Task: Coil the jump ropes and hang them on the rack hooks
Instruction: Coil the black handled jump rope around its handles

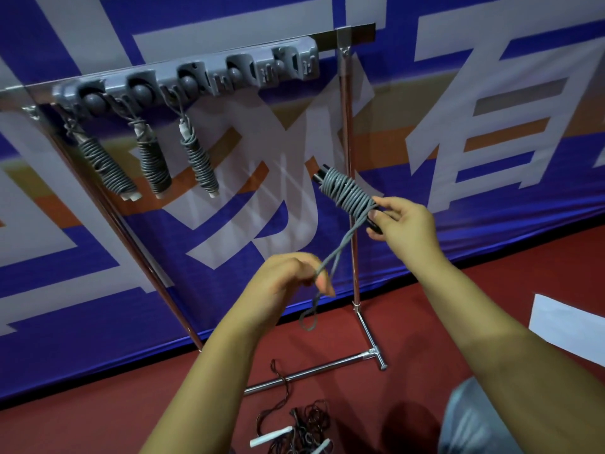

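I'm in what looks like a sports hall or gym. Under me is red sports flooring [425, 306], and in front of me hangs a big blue banner [229, 244] with large white characters and orange bands, covering the wall down to the floor. A chrome rack [347, 132] stands against it, carrying a grey hook strip [183, 81] where coiled jump ropes [196, 158] hang. More jump ropes [301, 427] lie tangled on the floor.
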`<state>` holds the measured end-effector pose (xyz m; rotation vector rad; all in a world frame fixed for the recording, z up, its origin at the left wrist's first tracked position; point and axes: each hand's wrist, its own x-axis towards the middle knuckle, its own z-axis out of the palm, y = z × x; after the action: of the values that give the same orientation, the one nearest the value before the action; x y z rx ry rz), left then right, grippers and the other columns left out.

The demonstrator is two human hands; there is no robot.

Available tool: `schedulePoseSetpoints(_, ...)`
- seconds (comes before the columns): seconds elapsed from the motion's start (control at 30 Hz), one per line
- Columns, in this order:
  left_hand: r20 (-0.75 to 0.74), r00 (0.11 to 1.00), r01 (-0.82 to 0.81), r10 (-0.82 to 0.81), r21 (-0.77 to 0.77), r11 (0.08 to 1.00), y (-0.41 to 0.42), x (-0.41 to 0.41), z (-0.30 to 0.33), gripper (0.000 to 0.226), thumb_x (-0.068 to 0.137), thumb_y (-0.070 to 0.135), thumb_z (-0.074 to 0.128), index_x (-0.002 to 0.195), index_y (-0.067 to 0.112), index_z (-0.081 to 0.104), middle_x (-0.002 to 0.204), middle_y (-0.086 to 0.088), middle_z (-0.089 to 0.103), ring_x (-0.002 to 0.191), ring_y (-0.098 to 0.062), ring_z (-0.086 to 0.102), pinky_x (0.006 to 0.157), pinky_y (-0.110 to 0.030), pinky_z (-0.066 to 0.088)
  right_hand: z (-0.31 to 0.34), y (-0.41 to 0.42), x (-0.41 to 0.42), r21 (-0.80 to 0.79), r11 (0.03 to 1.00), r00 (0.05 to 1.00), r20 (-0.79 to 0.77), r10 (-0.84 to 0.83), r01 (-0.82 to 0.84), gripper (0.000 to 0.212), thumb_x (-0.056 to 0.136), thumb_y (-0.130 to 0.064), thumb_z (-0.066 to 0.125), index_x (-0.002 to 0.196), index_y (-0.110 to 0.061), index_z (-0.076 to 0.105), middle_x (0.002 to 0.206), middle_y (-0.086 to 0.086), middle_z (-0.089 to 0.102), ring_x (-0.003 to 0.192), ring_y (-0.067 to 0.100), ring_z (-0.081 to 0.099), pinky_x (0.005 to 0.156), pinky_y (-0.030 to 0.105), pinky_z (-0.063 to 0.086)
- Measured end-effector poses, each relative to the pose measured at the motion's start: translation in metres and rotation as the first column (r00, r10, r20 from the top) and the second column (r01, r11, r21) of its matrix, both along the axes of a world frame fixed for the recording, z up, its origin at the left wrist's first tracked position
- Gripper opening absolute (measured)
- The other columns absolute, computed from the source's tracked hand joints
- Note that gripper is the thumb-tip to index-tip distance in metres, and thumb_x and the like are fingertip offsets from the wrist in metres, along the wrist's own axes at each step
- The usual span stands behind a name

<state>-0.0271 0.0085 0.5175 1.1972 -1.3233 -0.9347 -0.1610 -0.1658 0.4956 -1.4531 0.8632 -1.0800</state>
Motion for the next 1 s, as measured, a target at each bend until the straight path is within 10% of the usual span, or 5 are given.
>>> schedulePoseSetpoints(0.27, 0.627, 0.764, -0.128, -0.154, 0.381, 0.916, 0.001, 0.009, -0.018, 0.042, 0.091, 0.004, 0.042, 0.106, 0.035, 0.067, 0.086, 0.012, 0.073, 0.09, -0.027, 0.063, 0.083, -0.04, 0.053, 0.019, 0.002, -0.003, -0.013, 1.0, 0.999, 0.02, 0.028, -0.028, 0.028, 0.09, 0.001, 0.059, 0.117, -0.006, 0.064, 0.09, 0.009, 0.067, 0.086, 0.023, 0.069, 0.07, 0.029, 0.059)
schedulePoseSetpoints(0.6, 0.555, 0.824, -0.218, -0.11, 0.491, 0.843, -0.013, 0.006, -0.044, 0.053, 0.1, 0.027, 0.046, 0.14, 0.056, 0.025, 0.067, 0.006, 0.068, 0.046, -0.013, 0.06, 0.058, -0.016, 0.047, 0.035, 0.022, -0.002, -0.164, 0.986, 1.0, 0.016, 0.002, 0.001, 0.032, 0.09, -0.003, 0.061, 0.121, -0.01, 0.063, 0.104, 0.007, 0.068, 0.087, 0.018, 0.07, 0.074, 0.03, 0.059)
schedulePoseSetpoints(0.8, 0.82, 0.571, -0.433, -0.044, 0.346, 0.832, -0.018, 0.01, -0.063, 0.056, 0.096, 0.048, 0.045, 0.147, 0.046, 0.021, 0.114, 0.008, 0.057, 0.124, -0.019, 0.045, 0.103, -0.042, 0.035, 0.036, 0.028, -0.006, -0.171, 0.985, 0.999, 0.041, 0.012, -0.005, 0.033, 0.09, 0.0, 0.059, 0.122, -0.01, 0.063, 0.103, 0.003, 0.067, 0.089, 0.015, 0.069, 0.074, 0.027, 0.059)
schedulePoseSetpoints(0.9, 0.649, 0.727, -0.461, 0.223, 0.221, 0.86, -0.012, 0.009, -0.072, 0.025, 0.099, 0.032, 0.047, 0.117, 0.025, 0.063, 0.098, 0.008, 0.062, 0.101, -0.011, 0.055, 0.087, -0.03, 0.043, 0.038, 0.021, -0.015, -0.131, 0.99, 0.995, 0.09, -0.031, 0.042, 0.033, 0.091, 0.001, 0.058, 0.123, -0.007, 0.061, 0.103, 0.005, 0.066, 0.086, 0.01, 0.067, 0.072, 0.024, 0.058)
schedulePoseSetpoints(1.0, 0.115, 0.834, -0.551, 0.539, 0.211, 0.808, -0.002, 0.005, -0.068, 0.012, 0.09, 0.012, 0.061, 0.082, 0.014, 0.069, 0.076, 0.001, 0.071, 0.076, -0.01, 0.064, 0.069, -0.014, 0.048, 0.035, 0.011, -0.023, -0.108, 0.991, 0.993, 0.099, -0.071, 0.082, 0.033, 0.091, 0.002, 0.057, 0.123, -0.005, 0.06, 0.101, 0.007, 0.066, 0.082, 0.006, 0.066, 0.069, 0.021, 0.058)
